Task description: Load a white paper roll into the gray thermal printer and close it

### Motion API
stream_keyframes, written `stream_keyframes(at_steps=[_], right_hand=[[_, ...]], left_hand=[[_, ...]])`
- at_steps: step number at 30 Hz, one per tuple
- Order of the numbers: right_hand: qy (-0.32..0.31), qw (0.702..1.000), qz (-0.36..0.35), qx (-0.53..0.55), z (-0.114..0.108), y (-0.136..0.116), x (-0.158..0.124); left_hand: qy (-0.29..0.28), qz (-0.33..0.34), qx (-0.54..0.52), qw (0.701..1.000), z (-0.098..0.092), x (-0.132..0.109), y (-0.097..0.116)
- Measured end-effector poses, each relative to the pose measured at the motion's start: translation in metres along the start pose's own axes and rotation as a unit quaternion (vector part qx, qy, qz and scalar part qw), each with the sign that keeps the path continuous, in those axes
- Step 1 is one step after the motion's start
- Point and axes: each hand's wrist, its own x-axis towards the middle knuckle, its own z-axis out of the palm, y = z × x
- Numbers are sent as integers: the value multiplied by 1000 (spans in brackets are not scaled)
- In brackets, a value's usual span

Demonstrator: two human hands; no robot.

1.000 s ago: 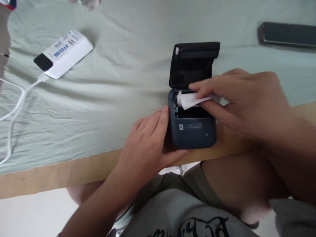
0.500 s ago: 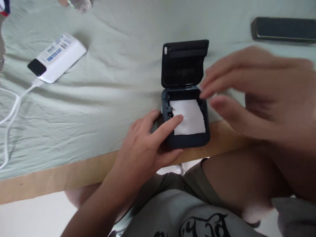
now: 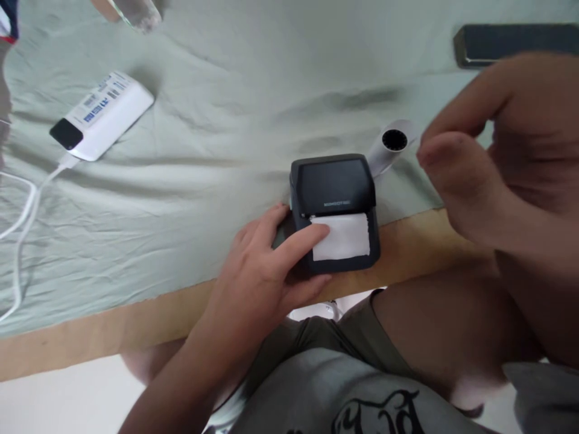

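Observation:
A small dark printer sits at the table's front edge with its lid closed. A strip of white paper sticks out over its front. My left hand grips the printer from the left: the index finger presses on the paper's left end and the thumb rests against the front. My right hand hovers, blurred, above and to the right of the printer with fingers curled and nothing seen in it. A white paper tube lies just behind the printer, close to my right fingertips.
A grey-green cloth covers the table, leaving a wooden strip at the front. A white power bank with a white cable lies at far left. A dark flat device lies at far right. My knees are below the table edge.
The printer lid went from open to closed over the paper. My right hand let go of the paper and lifted away to the right. My left index finger moved onto the paper.

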Motion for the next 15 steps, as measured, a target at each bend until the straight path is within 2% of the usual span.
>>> stream_keyframes(at_steps=[3,4,9,12,15], right_hand=[[-27,999,-25,-2,6,2,-2],[-57,998,-20,14,10,3,0],[-199,971,67,111,23,6,11],[-254,949,111,150,22,10,16],[-271,943,106,161,21,16,17]], left_hand=[[0,-9,5,1000,2,0,-1],[4,-6,8,1000,3,1,-2],[6,0,0,1000,7,10,-7],[-17,-14,-3,1000,4,15,-7],[-27,-18,-5,999,2,16,-8]])
